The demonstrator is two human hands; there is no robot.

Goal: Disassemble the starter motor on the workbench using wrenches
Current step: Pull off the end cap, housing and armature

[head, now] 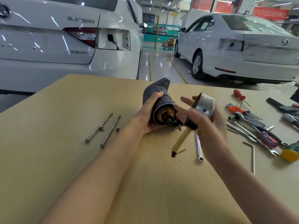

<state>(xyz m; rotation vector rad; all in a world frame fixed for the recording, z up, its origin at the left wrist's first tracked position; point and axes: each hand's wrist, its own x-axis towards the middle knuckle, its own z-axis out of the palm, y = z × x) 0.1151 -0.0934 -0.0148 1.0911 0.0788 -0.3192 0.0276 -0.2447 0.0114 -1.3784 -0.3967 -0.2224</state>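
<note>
Centrally, above the middle of the wooden surface (48, 159), the left hand (148, 113) wraps its fingers round the dark body of the starter motor (159, 102), thumb on top, holding it off the wood with the open end turned toward the camera. Inside that end the copper windings (165, 114) and a shaft tip show; the far end, with a mounting ear and hole, points toward the far edge and is partly hidden behind the hand.

Just to the right, the right hand (205, 122) holds the silver end cap (204, 105), apart from the motor. This hand is blurred, so its grip is hard to read: some fingers stretch straight toward the motor, and how the rest hold the cap cannot be told. A cream-coloured strip with a dark tip (179, 141) hangs down from under the cap; what it joins to is hidden by the hand.

Two long bolts (103, 129) lie toward the left side of the surface, each with a small screw beside it. A slim wrench (199, 147) lies partly under the right wrist. Along the right edge sits a jumble of tools (252, 123), overlapping and cut off by the frame, with a bent hex key (252, 156) nearer the camera. Two white cars (64, 42) stand beyond the far edge.
</note>
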